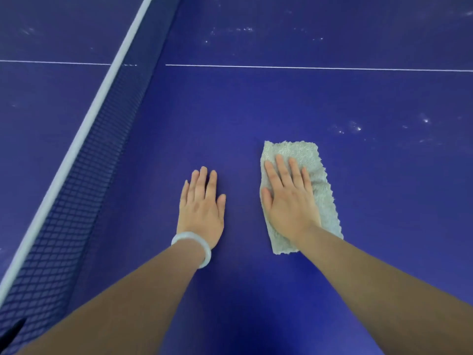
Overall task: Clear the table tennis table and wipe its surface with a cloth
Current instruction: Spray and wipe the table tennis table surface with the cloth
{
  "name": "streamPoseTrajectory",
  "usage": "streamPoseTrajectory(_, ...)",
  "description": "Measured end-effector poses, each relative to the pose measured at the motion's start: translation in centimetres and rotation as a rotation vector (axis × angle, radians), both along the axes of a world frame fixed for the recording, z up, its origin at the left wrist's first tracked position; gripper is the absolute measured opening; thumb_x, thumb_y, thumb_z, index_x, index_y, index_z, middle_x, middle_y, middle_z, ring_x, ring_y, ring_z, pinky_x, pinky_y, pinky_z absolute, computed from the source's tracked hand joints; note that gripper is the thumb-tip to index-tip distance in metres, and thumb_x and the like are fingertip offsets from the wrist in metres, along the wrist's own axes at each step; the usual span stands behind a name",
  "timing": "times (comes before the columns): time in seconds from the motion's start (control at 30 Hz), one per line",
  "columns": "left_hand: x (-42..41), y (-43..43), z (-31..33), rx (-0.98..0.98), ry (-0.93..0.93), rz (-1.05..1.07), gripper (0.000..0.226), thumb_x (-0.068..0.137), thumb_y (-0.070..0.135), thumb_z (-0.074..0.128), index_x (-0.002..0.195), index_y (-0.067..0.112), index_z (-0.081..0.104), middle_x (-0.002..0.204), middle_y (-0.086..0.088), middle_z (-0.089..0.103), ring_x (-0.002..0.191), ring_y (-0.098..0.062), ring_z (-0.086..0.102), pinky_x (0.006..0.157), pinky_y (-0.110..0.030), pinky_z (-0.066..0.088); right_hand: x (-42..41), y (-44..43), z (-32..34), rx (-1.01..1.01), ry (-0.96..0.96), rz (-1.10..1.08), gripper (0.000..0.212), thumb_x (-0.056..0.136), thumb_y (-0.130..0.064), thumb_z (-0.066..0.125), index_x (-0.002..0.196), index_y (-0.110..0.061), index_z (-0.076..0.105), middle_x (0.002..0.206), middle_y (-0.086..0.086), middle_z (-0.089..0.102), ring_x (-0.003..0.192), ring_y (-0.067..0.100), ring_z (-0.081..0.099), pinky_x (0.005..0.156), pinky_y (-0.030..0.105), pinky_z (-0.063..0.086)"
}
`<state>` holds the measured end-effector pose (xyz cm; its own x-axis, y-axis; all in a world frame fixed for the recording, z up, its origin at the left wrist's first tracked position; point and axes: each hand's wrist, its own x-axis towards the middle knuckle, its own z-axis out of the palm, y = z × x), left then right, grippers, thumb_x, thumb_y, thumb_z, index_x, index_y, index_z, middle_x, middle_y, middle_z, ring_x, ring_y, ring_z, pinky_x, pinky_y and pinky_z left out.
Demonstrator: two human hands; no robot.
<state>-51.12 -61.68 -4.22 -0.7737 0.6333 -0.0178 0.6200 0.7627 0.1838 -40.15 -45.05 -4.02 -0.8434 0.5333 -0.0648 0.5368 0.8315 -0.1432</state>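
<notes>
Head view shows me both hands flat on the blue desk (256, 103). My right hand (289, 198) lies spread on the cloth (300, 152), fingers straight, pressing it down rather than gripping it. The folded cloth sticks out ahead of the fingertips and behind the wrist. My left hand (202, 203) rests bare on the desk just beside it, fingers straight and together, holding nothing, with a pale bracelet (194, 245) at the wrist.

I judge this to be the wiping step. The main risk is the cloth itself: only palm pressure holds it. A quick stroke could let it slide out from under the hand or roll up at its leading edge, and then bare skin smears the surface. White specks (357, 128) sit beyond and to the right of the right hand, and more lie past the white line (281, 67) far ahead, so short strokes would miss them. The left hand, leaning on the desk, may leave a palm print where I have to wipe. The bracelet could scrape the surface if the wrist drops. The net (84, 188) stands well to the left of the left hand, and a wide sweep that way could snag the cloth in its mesh.
</notes>
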Motion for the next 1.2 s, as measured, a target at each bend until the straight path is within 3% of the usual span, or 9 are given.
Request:
streamPoseTrajectory(0.3, 13.3, -13.4, 0.3, -0.139, -0.032, -0.024, 0.063, 0.104, 0.038, 0.003, 0.153, 0.008, 0.03, 0.16, -0.009, 0.028, 0.148, -0.026, 0.025, 0.116, -0.046, 0.02, 0.1, -5.0, 1.1, -0.06, -0.035, -0.117, 0.06, 0.103, -0.041, 0.011, 0.158, -0.021, -0.004, 0.165, 0.003, -0.01, 0.151, 0.028, -0.013, 0.123, 0.048, -0.004)
streamPoseTrajectory(0.43, 13.4, -13.2, 0.5, -0.148, -0.015, -0.007, 0.061, 0.104, 0.037, 0.007, 0.152, 0.007, 0.03, 0.16, -0.01, 0.027, 0.149, -0.026, 0.023, 0.117, -0.047, 0.02, 4.6, -13.1, 0.9, -0.056, 0.002, 0.191, 0.059, 0.103, -0.039, 0.021, 0.158, -0.019, 0.012, 0.166, 0.005, 0.002, 0.152, 0.028, -0.004, 0.123, 0.049, 0.004)
streamPoseTrajectory(0.53, 13.5, -13.3, 0.4, -0.14, -0.026, -0.004, 0.06, 0.103, 0.037, 0.012, 0.153, 0.008, 0.028, 0.161, -0.009, 0.025, 0.15, -0.025, 0.021, 0.118, -0.046, 0.018, 8.6, -11.9, 0.3, 0.01, -0.048, 0.394, 0.059, 0.101, -0.038, 0.023, 0.157, -0.021, 0.019, 0.165, 0.003, 0.011, 0.152, 0.028, 0.006, 0.122, 0.048, 0.009)
streamPoseTrajectory(0.73, 13.6, -13.4, 0.3, -0.119, -0.016, 0.002, 0.061, 0.103, 0.038, 0.01, 0.155, 0.01, 0.023, 0.162, -0.008, 0.023, 0.151, -0.024, 0.017, 0.119, -0.046, 0.014, 6.5, -4.6, 0.8, -0.033, -0.095, -0.403, 0.059, 0.103, -0.038, 0.011, 0.158, -0.021, -0.002, 0.165, 0.004, -0.007, 0.151, 0.029, -0.01, 0.122, 0.047, -0.004)
streamPoseTrajectory(0.8, 13.6, -13.5, 0.3, -0.117, -0.012, 0.001, 0.06, 0.102, 0.037, 0.012, 0.155, 0.01, 0.024, 0.162, -0.008, 0.022, 0.151, -0.024, 0.017, 0.119, -0.045, 0.013, 4.3, -7.9, 0.9, -0.06, -0.058, -0.394, 0.06, 0.103, -0.039, 0.01, 0.158, -0.018, -0.003, 0.165, 0.008, -0.008, 0.151, 0.033, -0.009, 0.122, 0.05, -0.003)
streamPoseTrajectory(0.93, 13.5, -13.4, 0.2, -0.102, -0.01, -0.006, 0.06, 0.101, 0.035, 0.015, 0.154, 0.009, 0.027, 0.161, -0.009, 0.024, 0.151, -0.024, 0.018, 0.119, -0.045, 0.013, 6.0, -16.2, 0.4, -0.028, -0.023, 0.072, 0.06, 0.102, -0.04, 0.01, 0.158, -0.021, 0.009, 0.166, 0.006, 0.003, 0.152, 0.03, -0.002, 0.123, 0.049, 0.002)
streamPoseTrajectory(1.03, 13.5, -13.5, 0.1, -0.095, -0.002, -0.003, 0.06, 0.101, 0.036, 0.014, 0.155, 0.01, 0.026, 0.162, -0.008, 0.023, 0.151, -0.024, 0.017, 0.12, -0.044, 0.01, 11.6, -15.8, 0.2, 0.015, -0.061, 0.25, 0.059, 0.101, -0.04, 0.017, 0.158, -0.023, 0.015, 0.166, 0.001, 0.007, 0.153, 0.025, 0.0, 0.122, 0.048, 0.009)
streamPoseTrajectory(1.1, 13.6, -13.6, 0.1, -0.089, -0.005, 0.006, 0.061, 0.101, 0.038, 0.012, 0.155, 0.012, 0.023, 0.162, -0.007, 0.021, 0.151, -0.023, 0.015, 0.122, -0.043, 0.01, 14.5, -12.3, 0.0, 0.043, -0.052, 0.166, 0.059, 0.101, -0.041, 0.018, 0.157, -0.026, 0.017, 0.165, -0.001, 0.01, 0.153, 0.023, 0.002, 0.123, 0.046, 0.007)
streamPoseTrajectory(1.2, 13.6, -13.6, 0.0, -0.088, -0.003, 0.005, 0.062, 0.101, 0.039, 0.007, 0.156, 0.013, 0.018, 0.164, -0.005, 0.015, 0.152, -0.022, 0.01, 0.124, -0.044, 0.011, 15.6, -7.7, 0.0, -0.007, -0.041, -0.281, 0.062, 0.099, -0.044, 0.009, 0.158, -0.027, 0.01, 0.166, -0.001, 0.004, 0.152, 0.021, -0.004, 0.123, 0.043, -0.002)
